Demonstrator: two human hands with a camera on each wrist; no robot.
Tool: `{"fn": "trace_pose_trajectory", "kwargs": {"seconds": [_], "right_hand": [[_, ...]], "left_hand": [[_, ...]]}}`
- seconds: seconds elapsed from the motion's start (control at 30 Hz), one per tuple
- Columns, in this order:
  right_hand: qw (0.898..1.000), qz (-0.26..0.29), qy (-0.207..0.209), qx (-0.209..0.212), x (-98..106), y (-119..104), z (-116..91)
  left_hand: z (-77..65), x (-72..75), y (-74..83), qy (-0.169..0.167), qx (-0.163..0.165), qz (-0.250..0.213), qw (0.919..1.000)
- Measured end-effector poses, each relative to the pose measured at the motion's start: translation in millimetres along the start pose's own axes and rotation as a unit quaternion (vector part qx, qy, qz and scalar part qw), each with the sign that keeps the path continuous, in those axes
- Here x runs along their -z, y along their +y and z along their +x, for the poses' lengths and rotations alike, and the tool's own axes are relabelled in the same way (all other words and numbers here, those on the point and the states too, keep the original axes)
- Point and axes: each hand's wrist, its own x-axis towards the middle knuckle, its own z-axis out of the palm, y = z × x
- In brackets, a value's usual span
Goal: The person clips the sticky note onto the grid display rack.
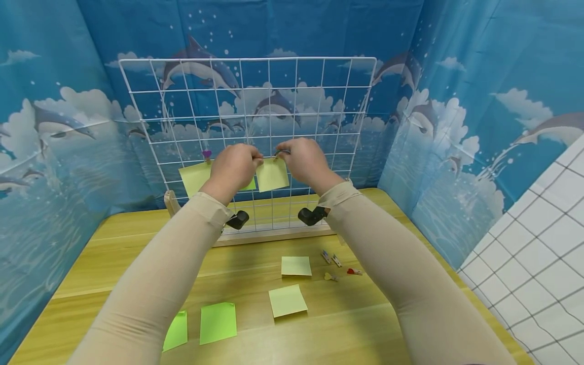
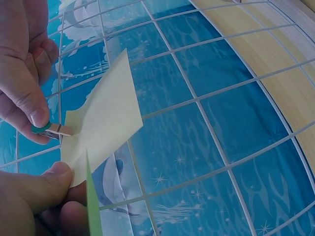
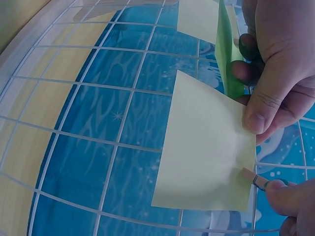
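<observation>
While the left hand [image 1: 234,166] pinches a corner of the yellow note [image 1: 272,175], the right hand [image 1: 305,159] grips a clothespin [image 3: 253,178] at another, before the white grid [image 1: 269,59]

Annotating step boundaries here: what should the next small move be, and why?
Probably ease the right grip so the clip closes, while the left grip steadies the pale note. The right pinches the clip's tail end, its tip overlaps the note's top edge, and the left pinches that same edge. Whether the clip has caught the wire grid isn't clear.
</observation>
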Motion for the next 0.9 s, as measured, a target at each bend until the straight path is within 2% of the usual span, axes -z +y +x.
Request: {"fn": "trace_pose_trajectory", "kwargs": {"seconds": [0.53,0.9], "right_hand": [[1.000,0.007,-0.017,0.006,-3.0,0.2,-2.7],[0.998,0.059,-0.023,-0.012,-7.5,3.0,-7.1]], "left_hand": [[1.1,-0.7,0.0,-0.001,0.004,0.003,1.0000],[1.3,-2.1,-1.3,0.006,-0.002,0.004,1.0000]]}}
